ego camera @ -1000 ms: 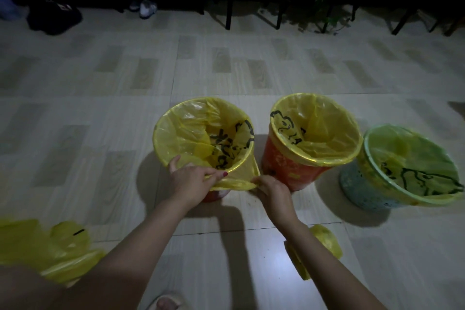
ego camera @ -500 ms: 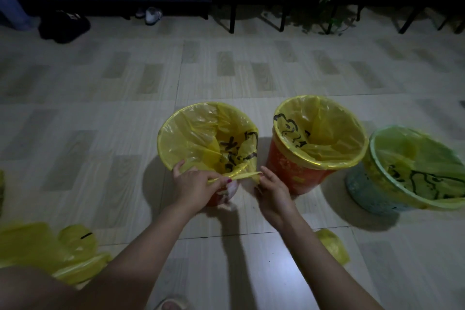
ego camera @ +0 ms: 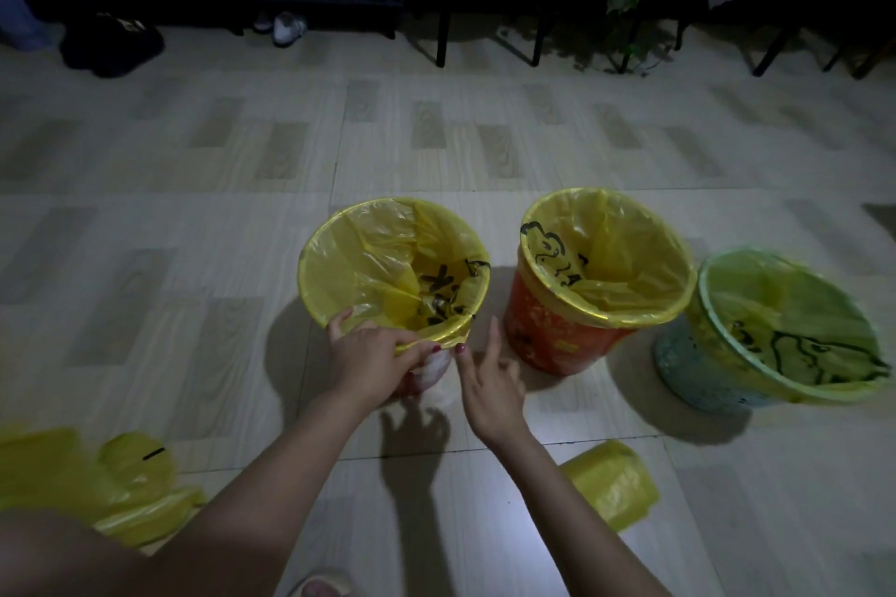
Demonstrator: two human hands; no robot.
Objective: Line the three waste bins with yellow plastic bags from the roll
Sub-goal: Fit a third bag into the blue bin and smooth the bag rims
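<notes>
There, on the tiled floor (ego camera: 194, 218), three waste bins stood in a row, each already lined with a yellow bag. The orange bin (ego camera: 557, 330) serves as the landmark. Just to its left stood the left bin (ego camera: 426, 371), its wall mostly hidden by the hands, and its yellow bag (ego camera: 368, 257) was folded over the rim. The left hand (ego camera: 368, 356) pinched the near edge of that bag at the rim, fingers and thumb curled on the plastic. The right hand (ego camera: 489, 378) hovered between the left bin and the orange bin with its fingers straight and spread, holding nothing; whether a fingertip touched the bag I could not tell. To the right of the orange bin, close beside it, sat the teal bin (ego camera: 688, 368), tilted toward the camera. The roll of yellow bags (ego camera: 611, 482) lay on the floor nearer the person than the orange bin. Loose yellow plastic (ego camera: 116, 485) lay far to the orange bin's left, near the person.
</notes>
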